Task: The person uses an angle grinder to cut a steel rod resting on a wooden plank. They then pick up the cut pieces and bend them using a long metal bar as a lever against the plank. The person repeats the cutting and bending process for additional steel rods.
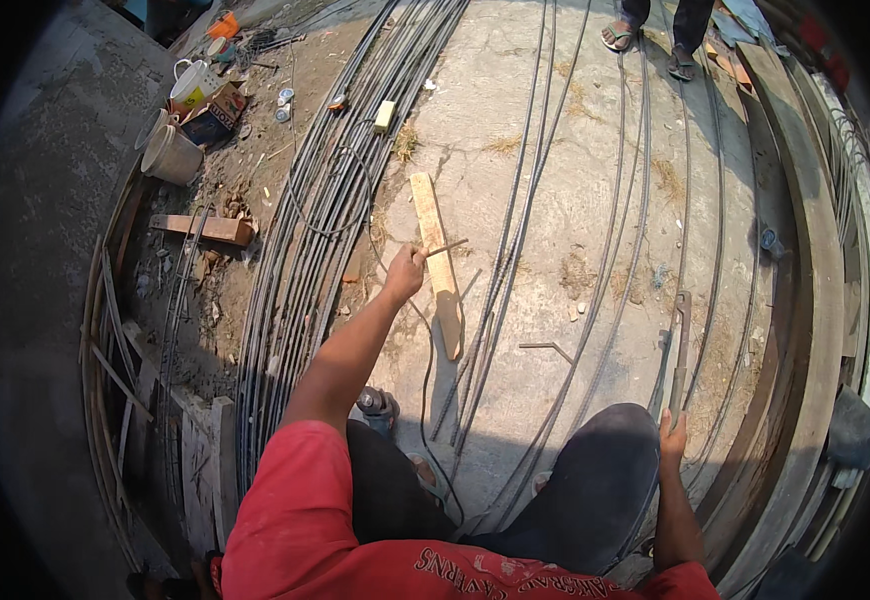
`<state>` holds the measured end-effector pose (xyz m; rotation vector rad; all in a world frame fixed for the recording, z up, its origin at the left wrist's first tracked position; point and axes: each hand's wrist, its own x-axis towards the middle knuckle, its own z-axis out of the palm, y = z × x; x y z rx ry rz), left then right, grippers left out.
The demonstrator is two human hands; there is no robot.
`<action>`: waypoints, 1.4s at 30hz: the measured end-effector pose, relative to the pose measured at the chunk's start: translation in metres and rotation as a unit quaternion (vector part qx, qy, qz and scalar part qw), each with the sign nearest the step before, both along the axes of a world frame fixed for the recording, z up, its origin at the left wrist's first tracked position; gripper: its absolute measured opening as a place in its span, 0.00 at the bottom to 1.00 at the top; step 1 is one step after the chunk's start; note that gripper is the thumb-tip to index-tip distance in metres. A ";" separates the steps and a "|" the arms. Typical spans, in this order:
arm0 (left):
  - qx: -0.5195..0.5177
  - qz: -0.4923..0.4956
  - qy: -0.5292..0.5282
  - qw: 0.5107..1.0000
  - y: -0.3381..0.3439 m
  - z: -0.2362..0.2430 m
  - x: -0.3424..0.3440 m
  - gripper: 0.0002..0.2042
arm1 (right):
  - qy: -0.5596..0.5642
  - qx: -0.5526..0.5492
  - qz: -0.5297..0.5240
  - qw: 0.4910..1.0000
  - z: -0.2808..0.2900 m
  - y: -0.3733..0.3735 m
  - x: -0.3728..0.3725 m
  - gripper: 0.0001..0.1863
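My left hand grips a short steel rod above a pale wooden batten lying on the concrete. At the right, beside my knee, my right hand is closed around the lower end of a long metal bar tool with a hooked head. A small bent rod lies on the ground between them. Next to my left leg is a power tool, partly hidden.
Bundled steel bars run along the left, with loose bars across the concrete. Buckets, a carton and debris are further left; stacked planks line the right. Another person's sandalled feet stand at the far end.
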<state>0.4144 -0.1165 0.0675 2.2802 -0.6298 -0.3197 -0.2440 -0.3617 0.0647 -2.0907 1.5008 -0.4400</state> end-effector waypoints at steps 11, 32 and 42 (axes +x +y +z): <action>0.112 -0.065 -0.088 0.988 -0.014 -0.070 0.056 0.22 | -0.104 0.509 0.153 0.840 0.090 0.029 0.204 0.23; -0.033 -0.075 -0.175 0.981 -0.013 -0.089 0.073 0.05 | -0.188 0.403 0.014 0.896 -0.024 0.265 0.353 0.18; -0.052 -0.112 -0.166 0.978 -0.006 -0.079 0.067 0.03 | -0.102 0.223 0.061 0.968 0.037 0.240 0.383 0.19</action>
